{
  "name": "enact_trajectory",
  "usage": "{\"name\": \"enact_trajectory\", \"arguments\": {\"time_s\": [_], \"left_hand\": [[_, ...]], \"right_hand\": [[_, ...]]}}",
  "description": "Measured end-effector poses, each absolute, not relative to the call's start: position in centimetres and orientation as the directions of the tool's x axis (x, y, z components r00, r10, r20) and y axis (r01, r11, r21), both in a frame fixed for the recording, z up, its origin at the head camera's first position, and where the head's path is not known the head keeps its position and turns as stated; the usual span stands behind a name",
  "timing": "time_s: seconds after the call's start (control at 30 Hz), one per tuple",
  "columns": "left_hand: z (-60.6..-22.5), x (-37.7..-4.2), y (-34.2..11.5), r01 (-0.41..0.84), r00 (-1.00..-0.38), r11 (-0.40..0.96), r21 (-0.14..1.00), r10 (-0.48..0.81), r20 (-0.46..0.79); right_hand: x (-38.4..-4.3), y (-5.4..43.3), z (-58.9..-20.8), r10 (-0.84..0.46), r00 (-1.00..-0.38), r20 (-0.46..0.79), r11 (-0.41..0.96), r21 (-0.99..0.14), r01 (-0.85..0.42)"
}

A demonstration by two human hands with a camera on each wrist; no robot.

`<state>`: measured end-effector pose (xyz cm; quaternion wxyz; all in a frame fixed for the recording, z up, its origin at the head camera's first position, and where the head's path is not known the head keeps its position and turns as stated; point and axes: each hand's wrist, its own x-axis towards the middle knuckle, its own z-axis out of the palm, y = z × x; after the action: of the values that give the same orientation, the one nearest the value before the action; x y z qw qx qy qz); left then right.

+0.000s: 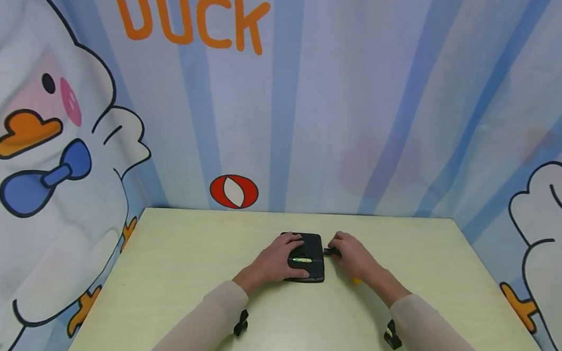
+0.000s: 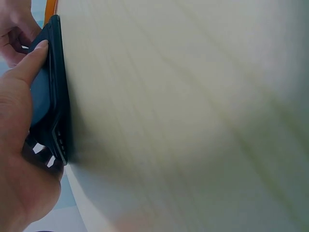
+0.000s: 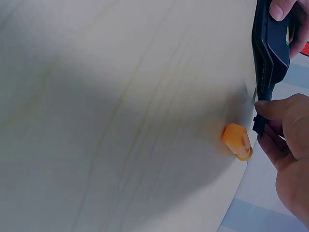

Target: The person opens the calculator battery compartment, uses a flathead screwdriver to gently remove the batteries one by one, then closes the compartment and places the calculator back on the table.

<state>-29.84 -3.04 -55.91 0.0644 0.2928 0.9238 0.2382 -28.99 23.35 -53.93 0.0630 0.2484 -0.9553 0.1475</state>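
A flat black device (image 1: 315,248), thicker at one end, lies on the table with a slim green battery (image 1: 302,260) showing in a slot on its upper face. My left hand (image 1: 277,258) grips the device from the left, thumb across its near part and fingers toward its far edge. Just off the device's right side, my right hand (image 1: 354,254) pinches a small black battery cover (image 3: 259,124) between thumb and fingertips. In the right wrist view, the cover is close to the device's end. Part of the device is hidden under my left hand.
A small glossy orange object (image 3: 236,139) lies on the pale wooden table (image 1: 194,243) beside my right hand, mostly hidden by the wrist in the head view. Behind the table hangs a striped blue cloth (image 1: 330,114) printed with ducks.
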Motion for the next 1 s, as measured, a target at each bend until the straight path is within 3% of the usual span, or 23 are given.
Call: {"name": "enact_trajectory", "arguments": {"time_s": [1.0], "left_hand": [[-55.52, -29.76, -2.96, 0.509, -0.818, 0.710, 0.486, 0.575, 0.016]], "right_hand": [[-29.40, 24.10, -54.07, -0.568, -0.800, 0.191, 0.776, -0.199, -0.598]]}}
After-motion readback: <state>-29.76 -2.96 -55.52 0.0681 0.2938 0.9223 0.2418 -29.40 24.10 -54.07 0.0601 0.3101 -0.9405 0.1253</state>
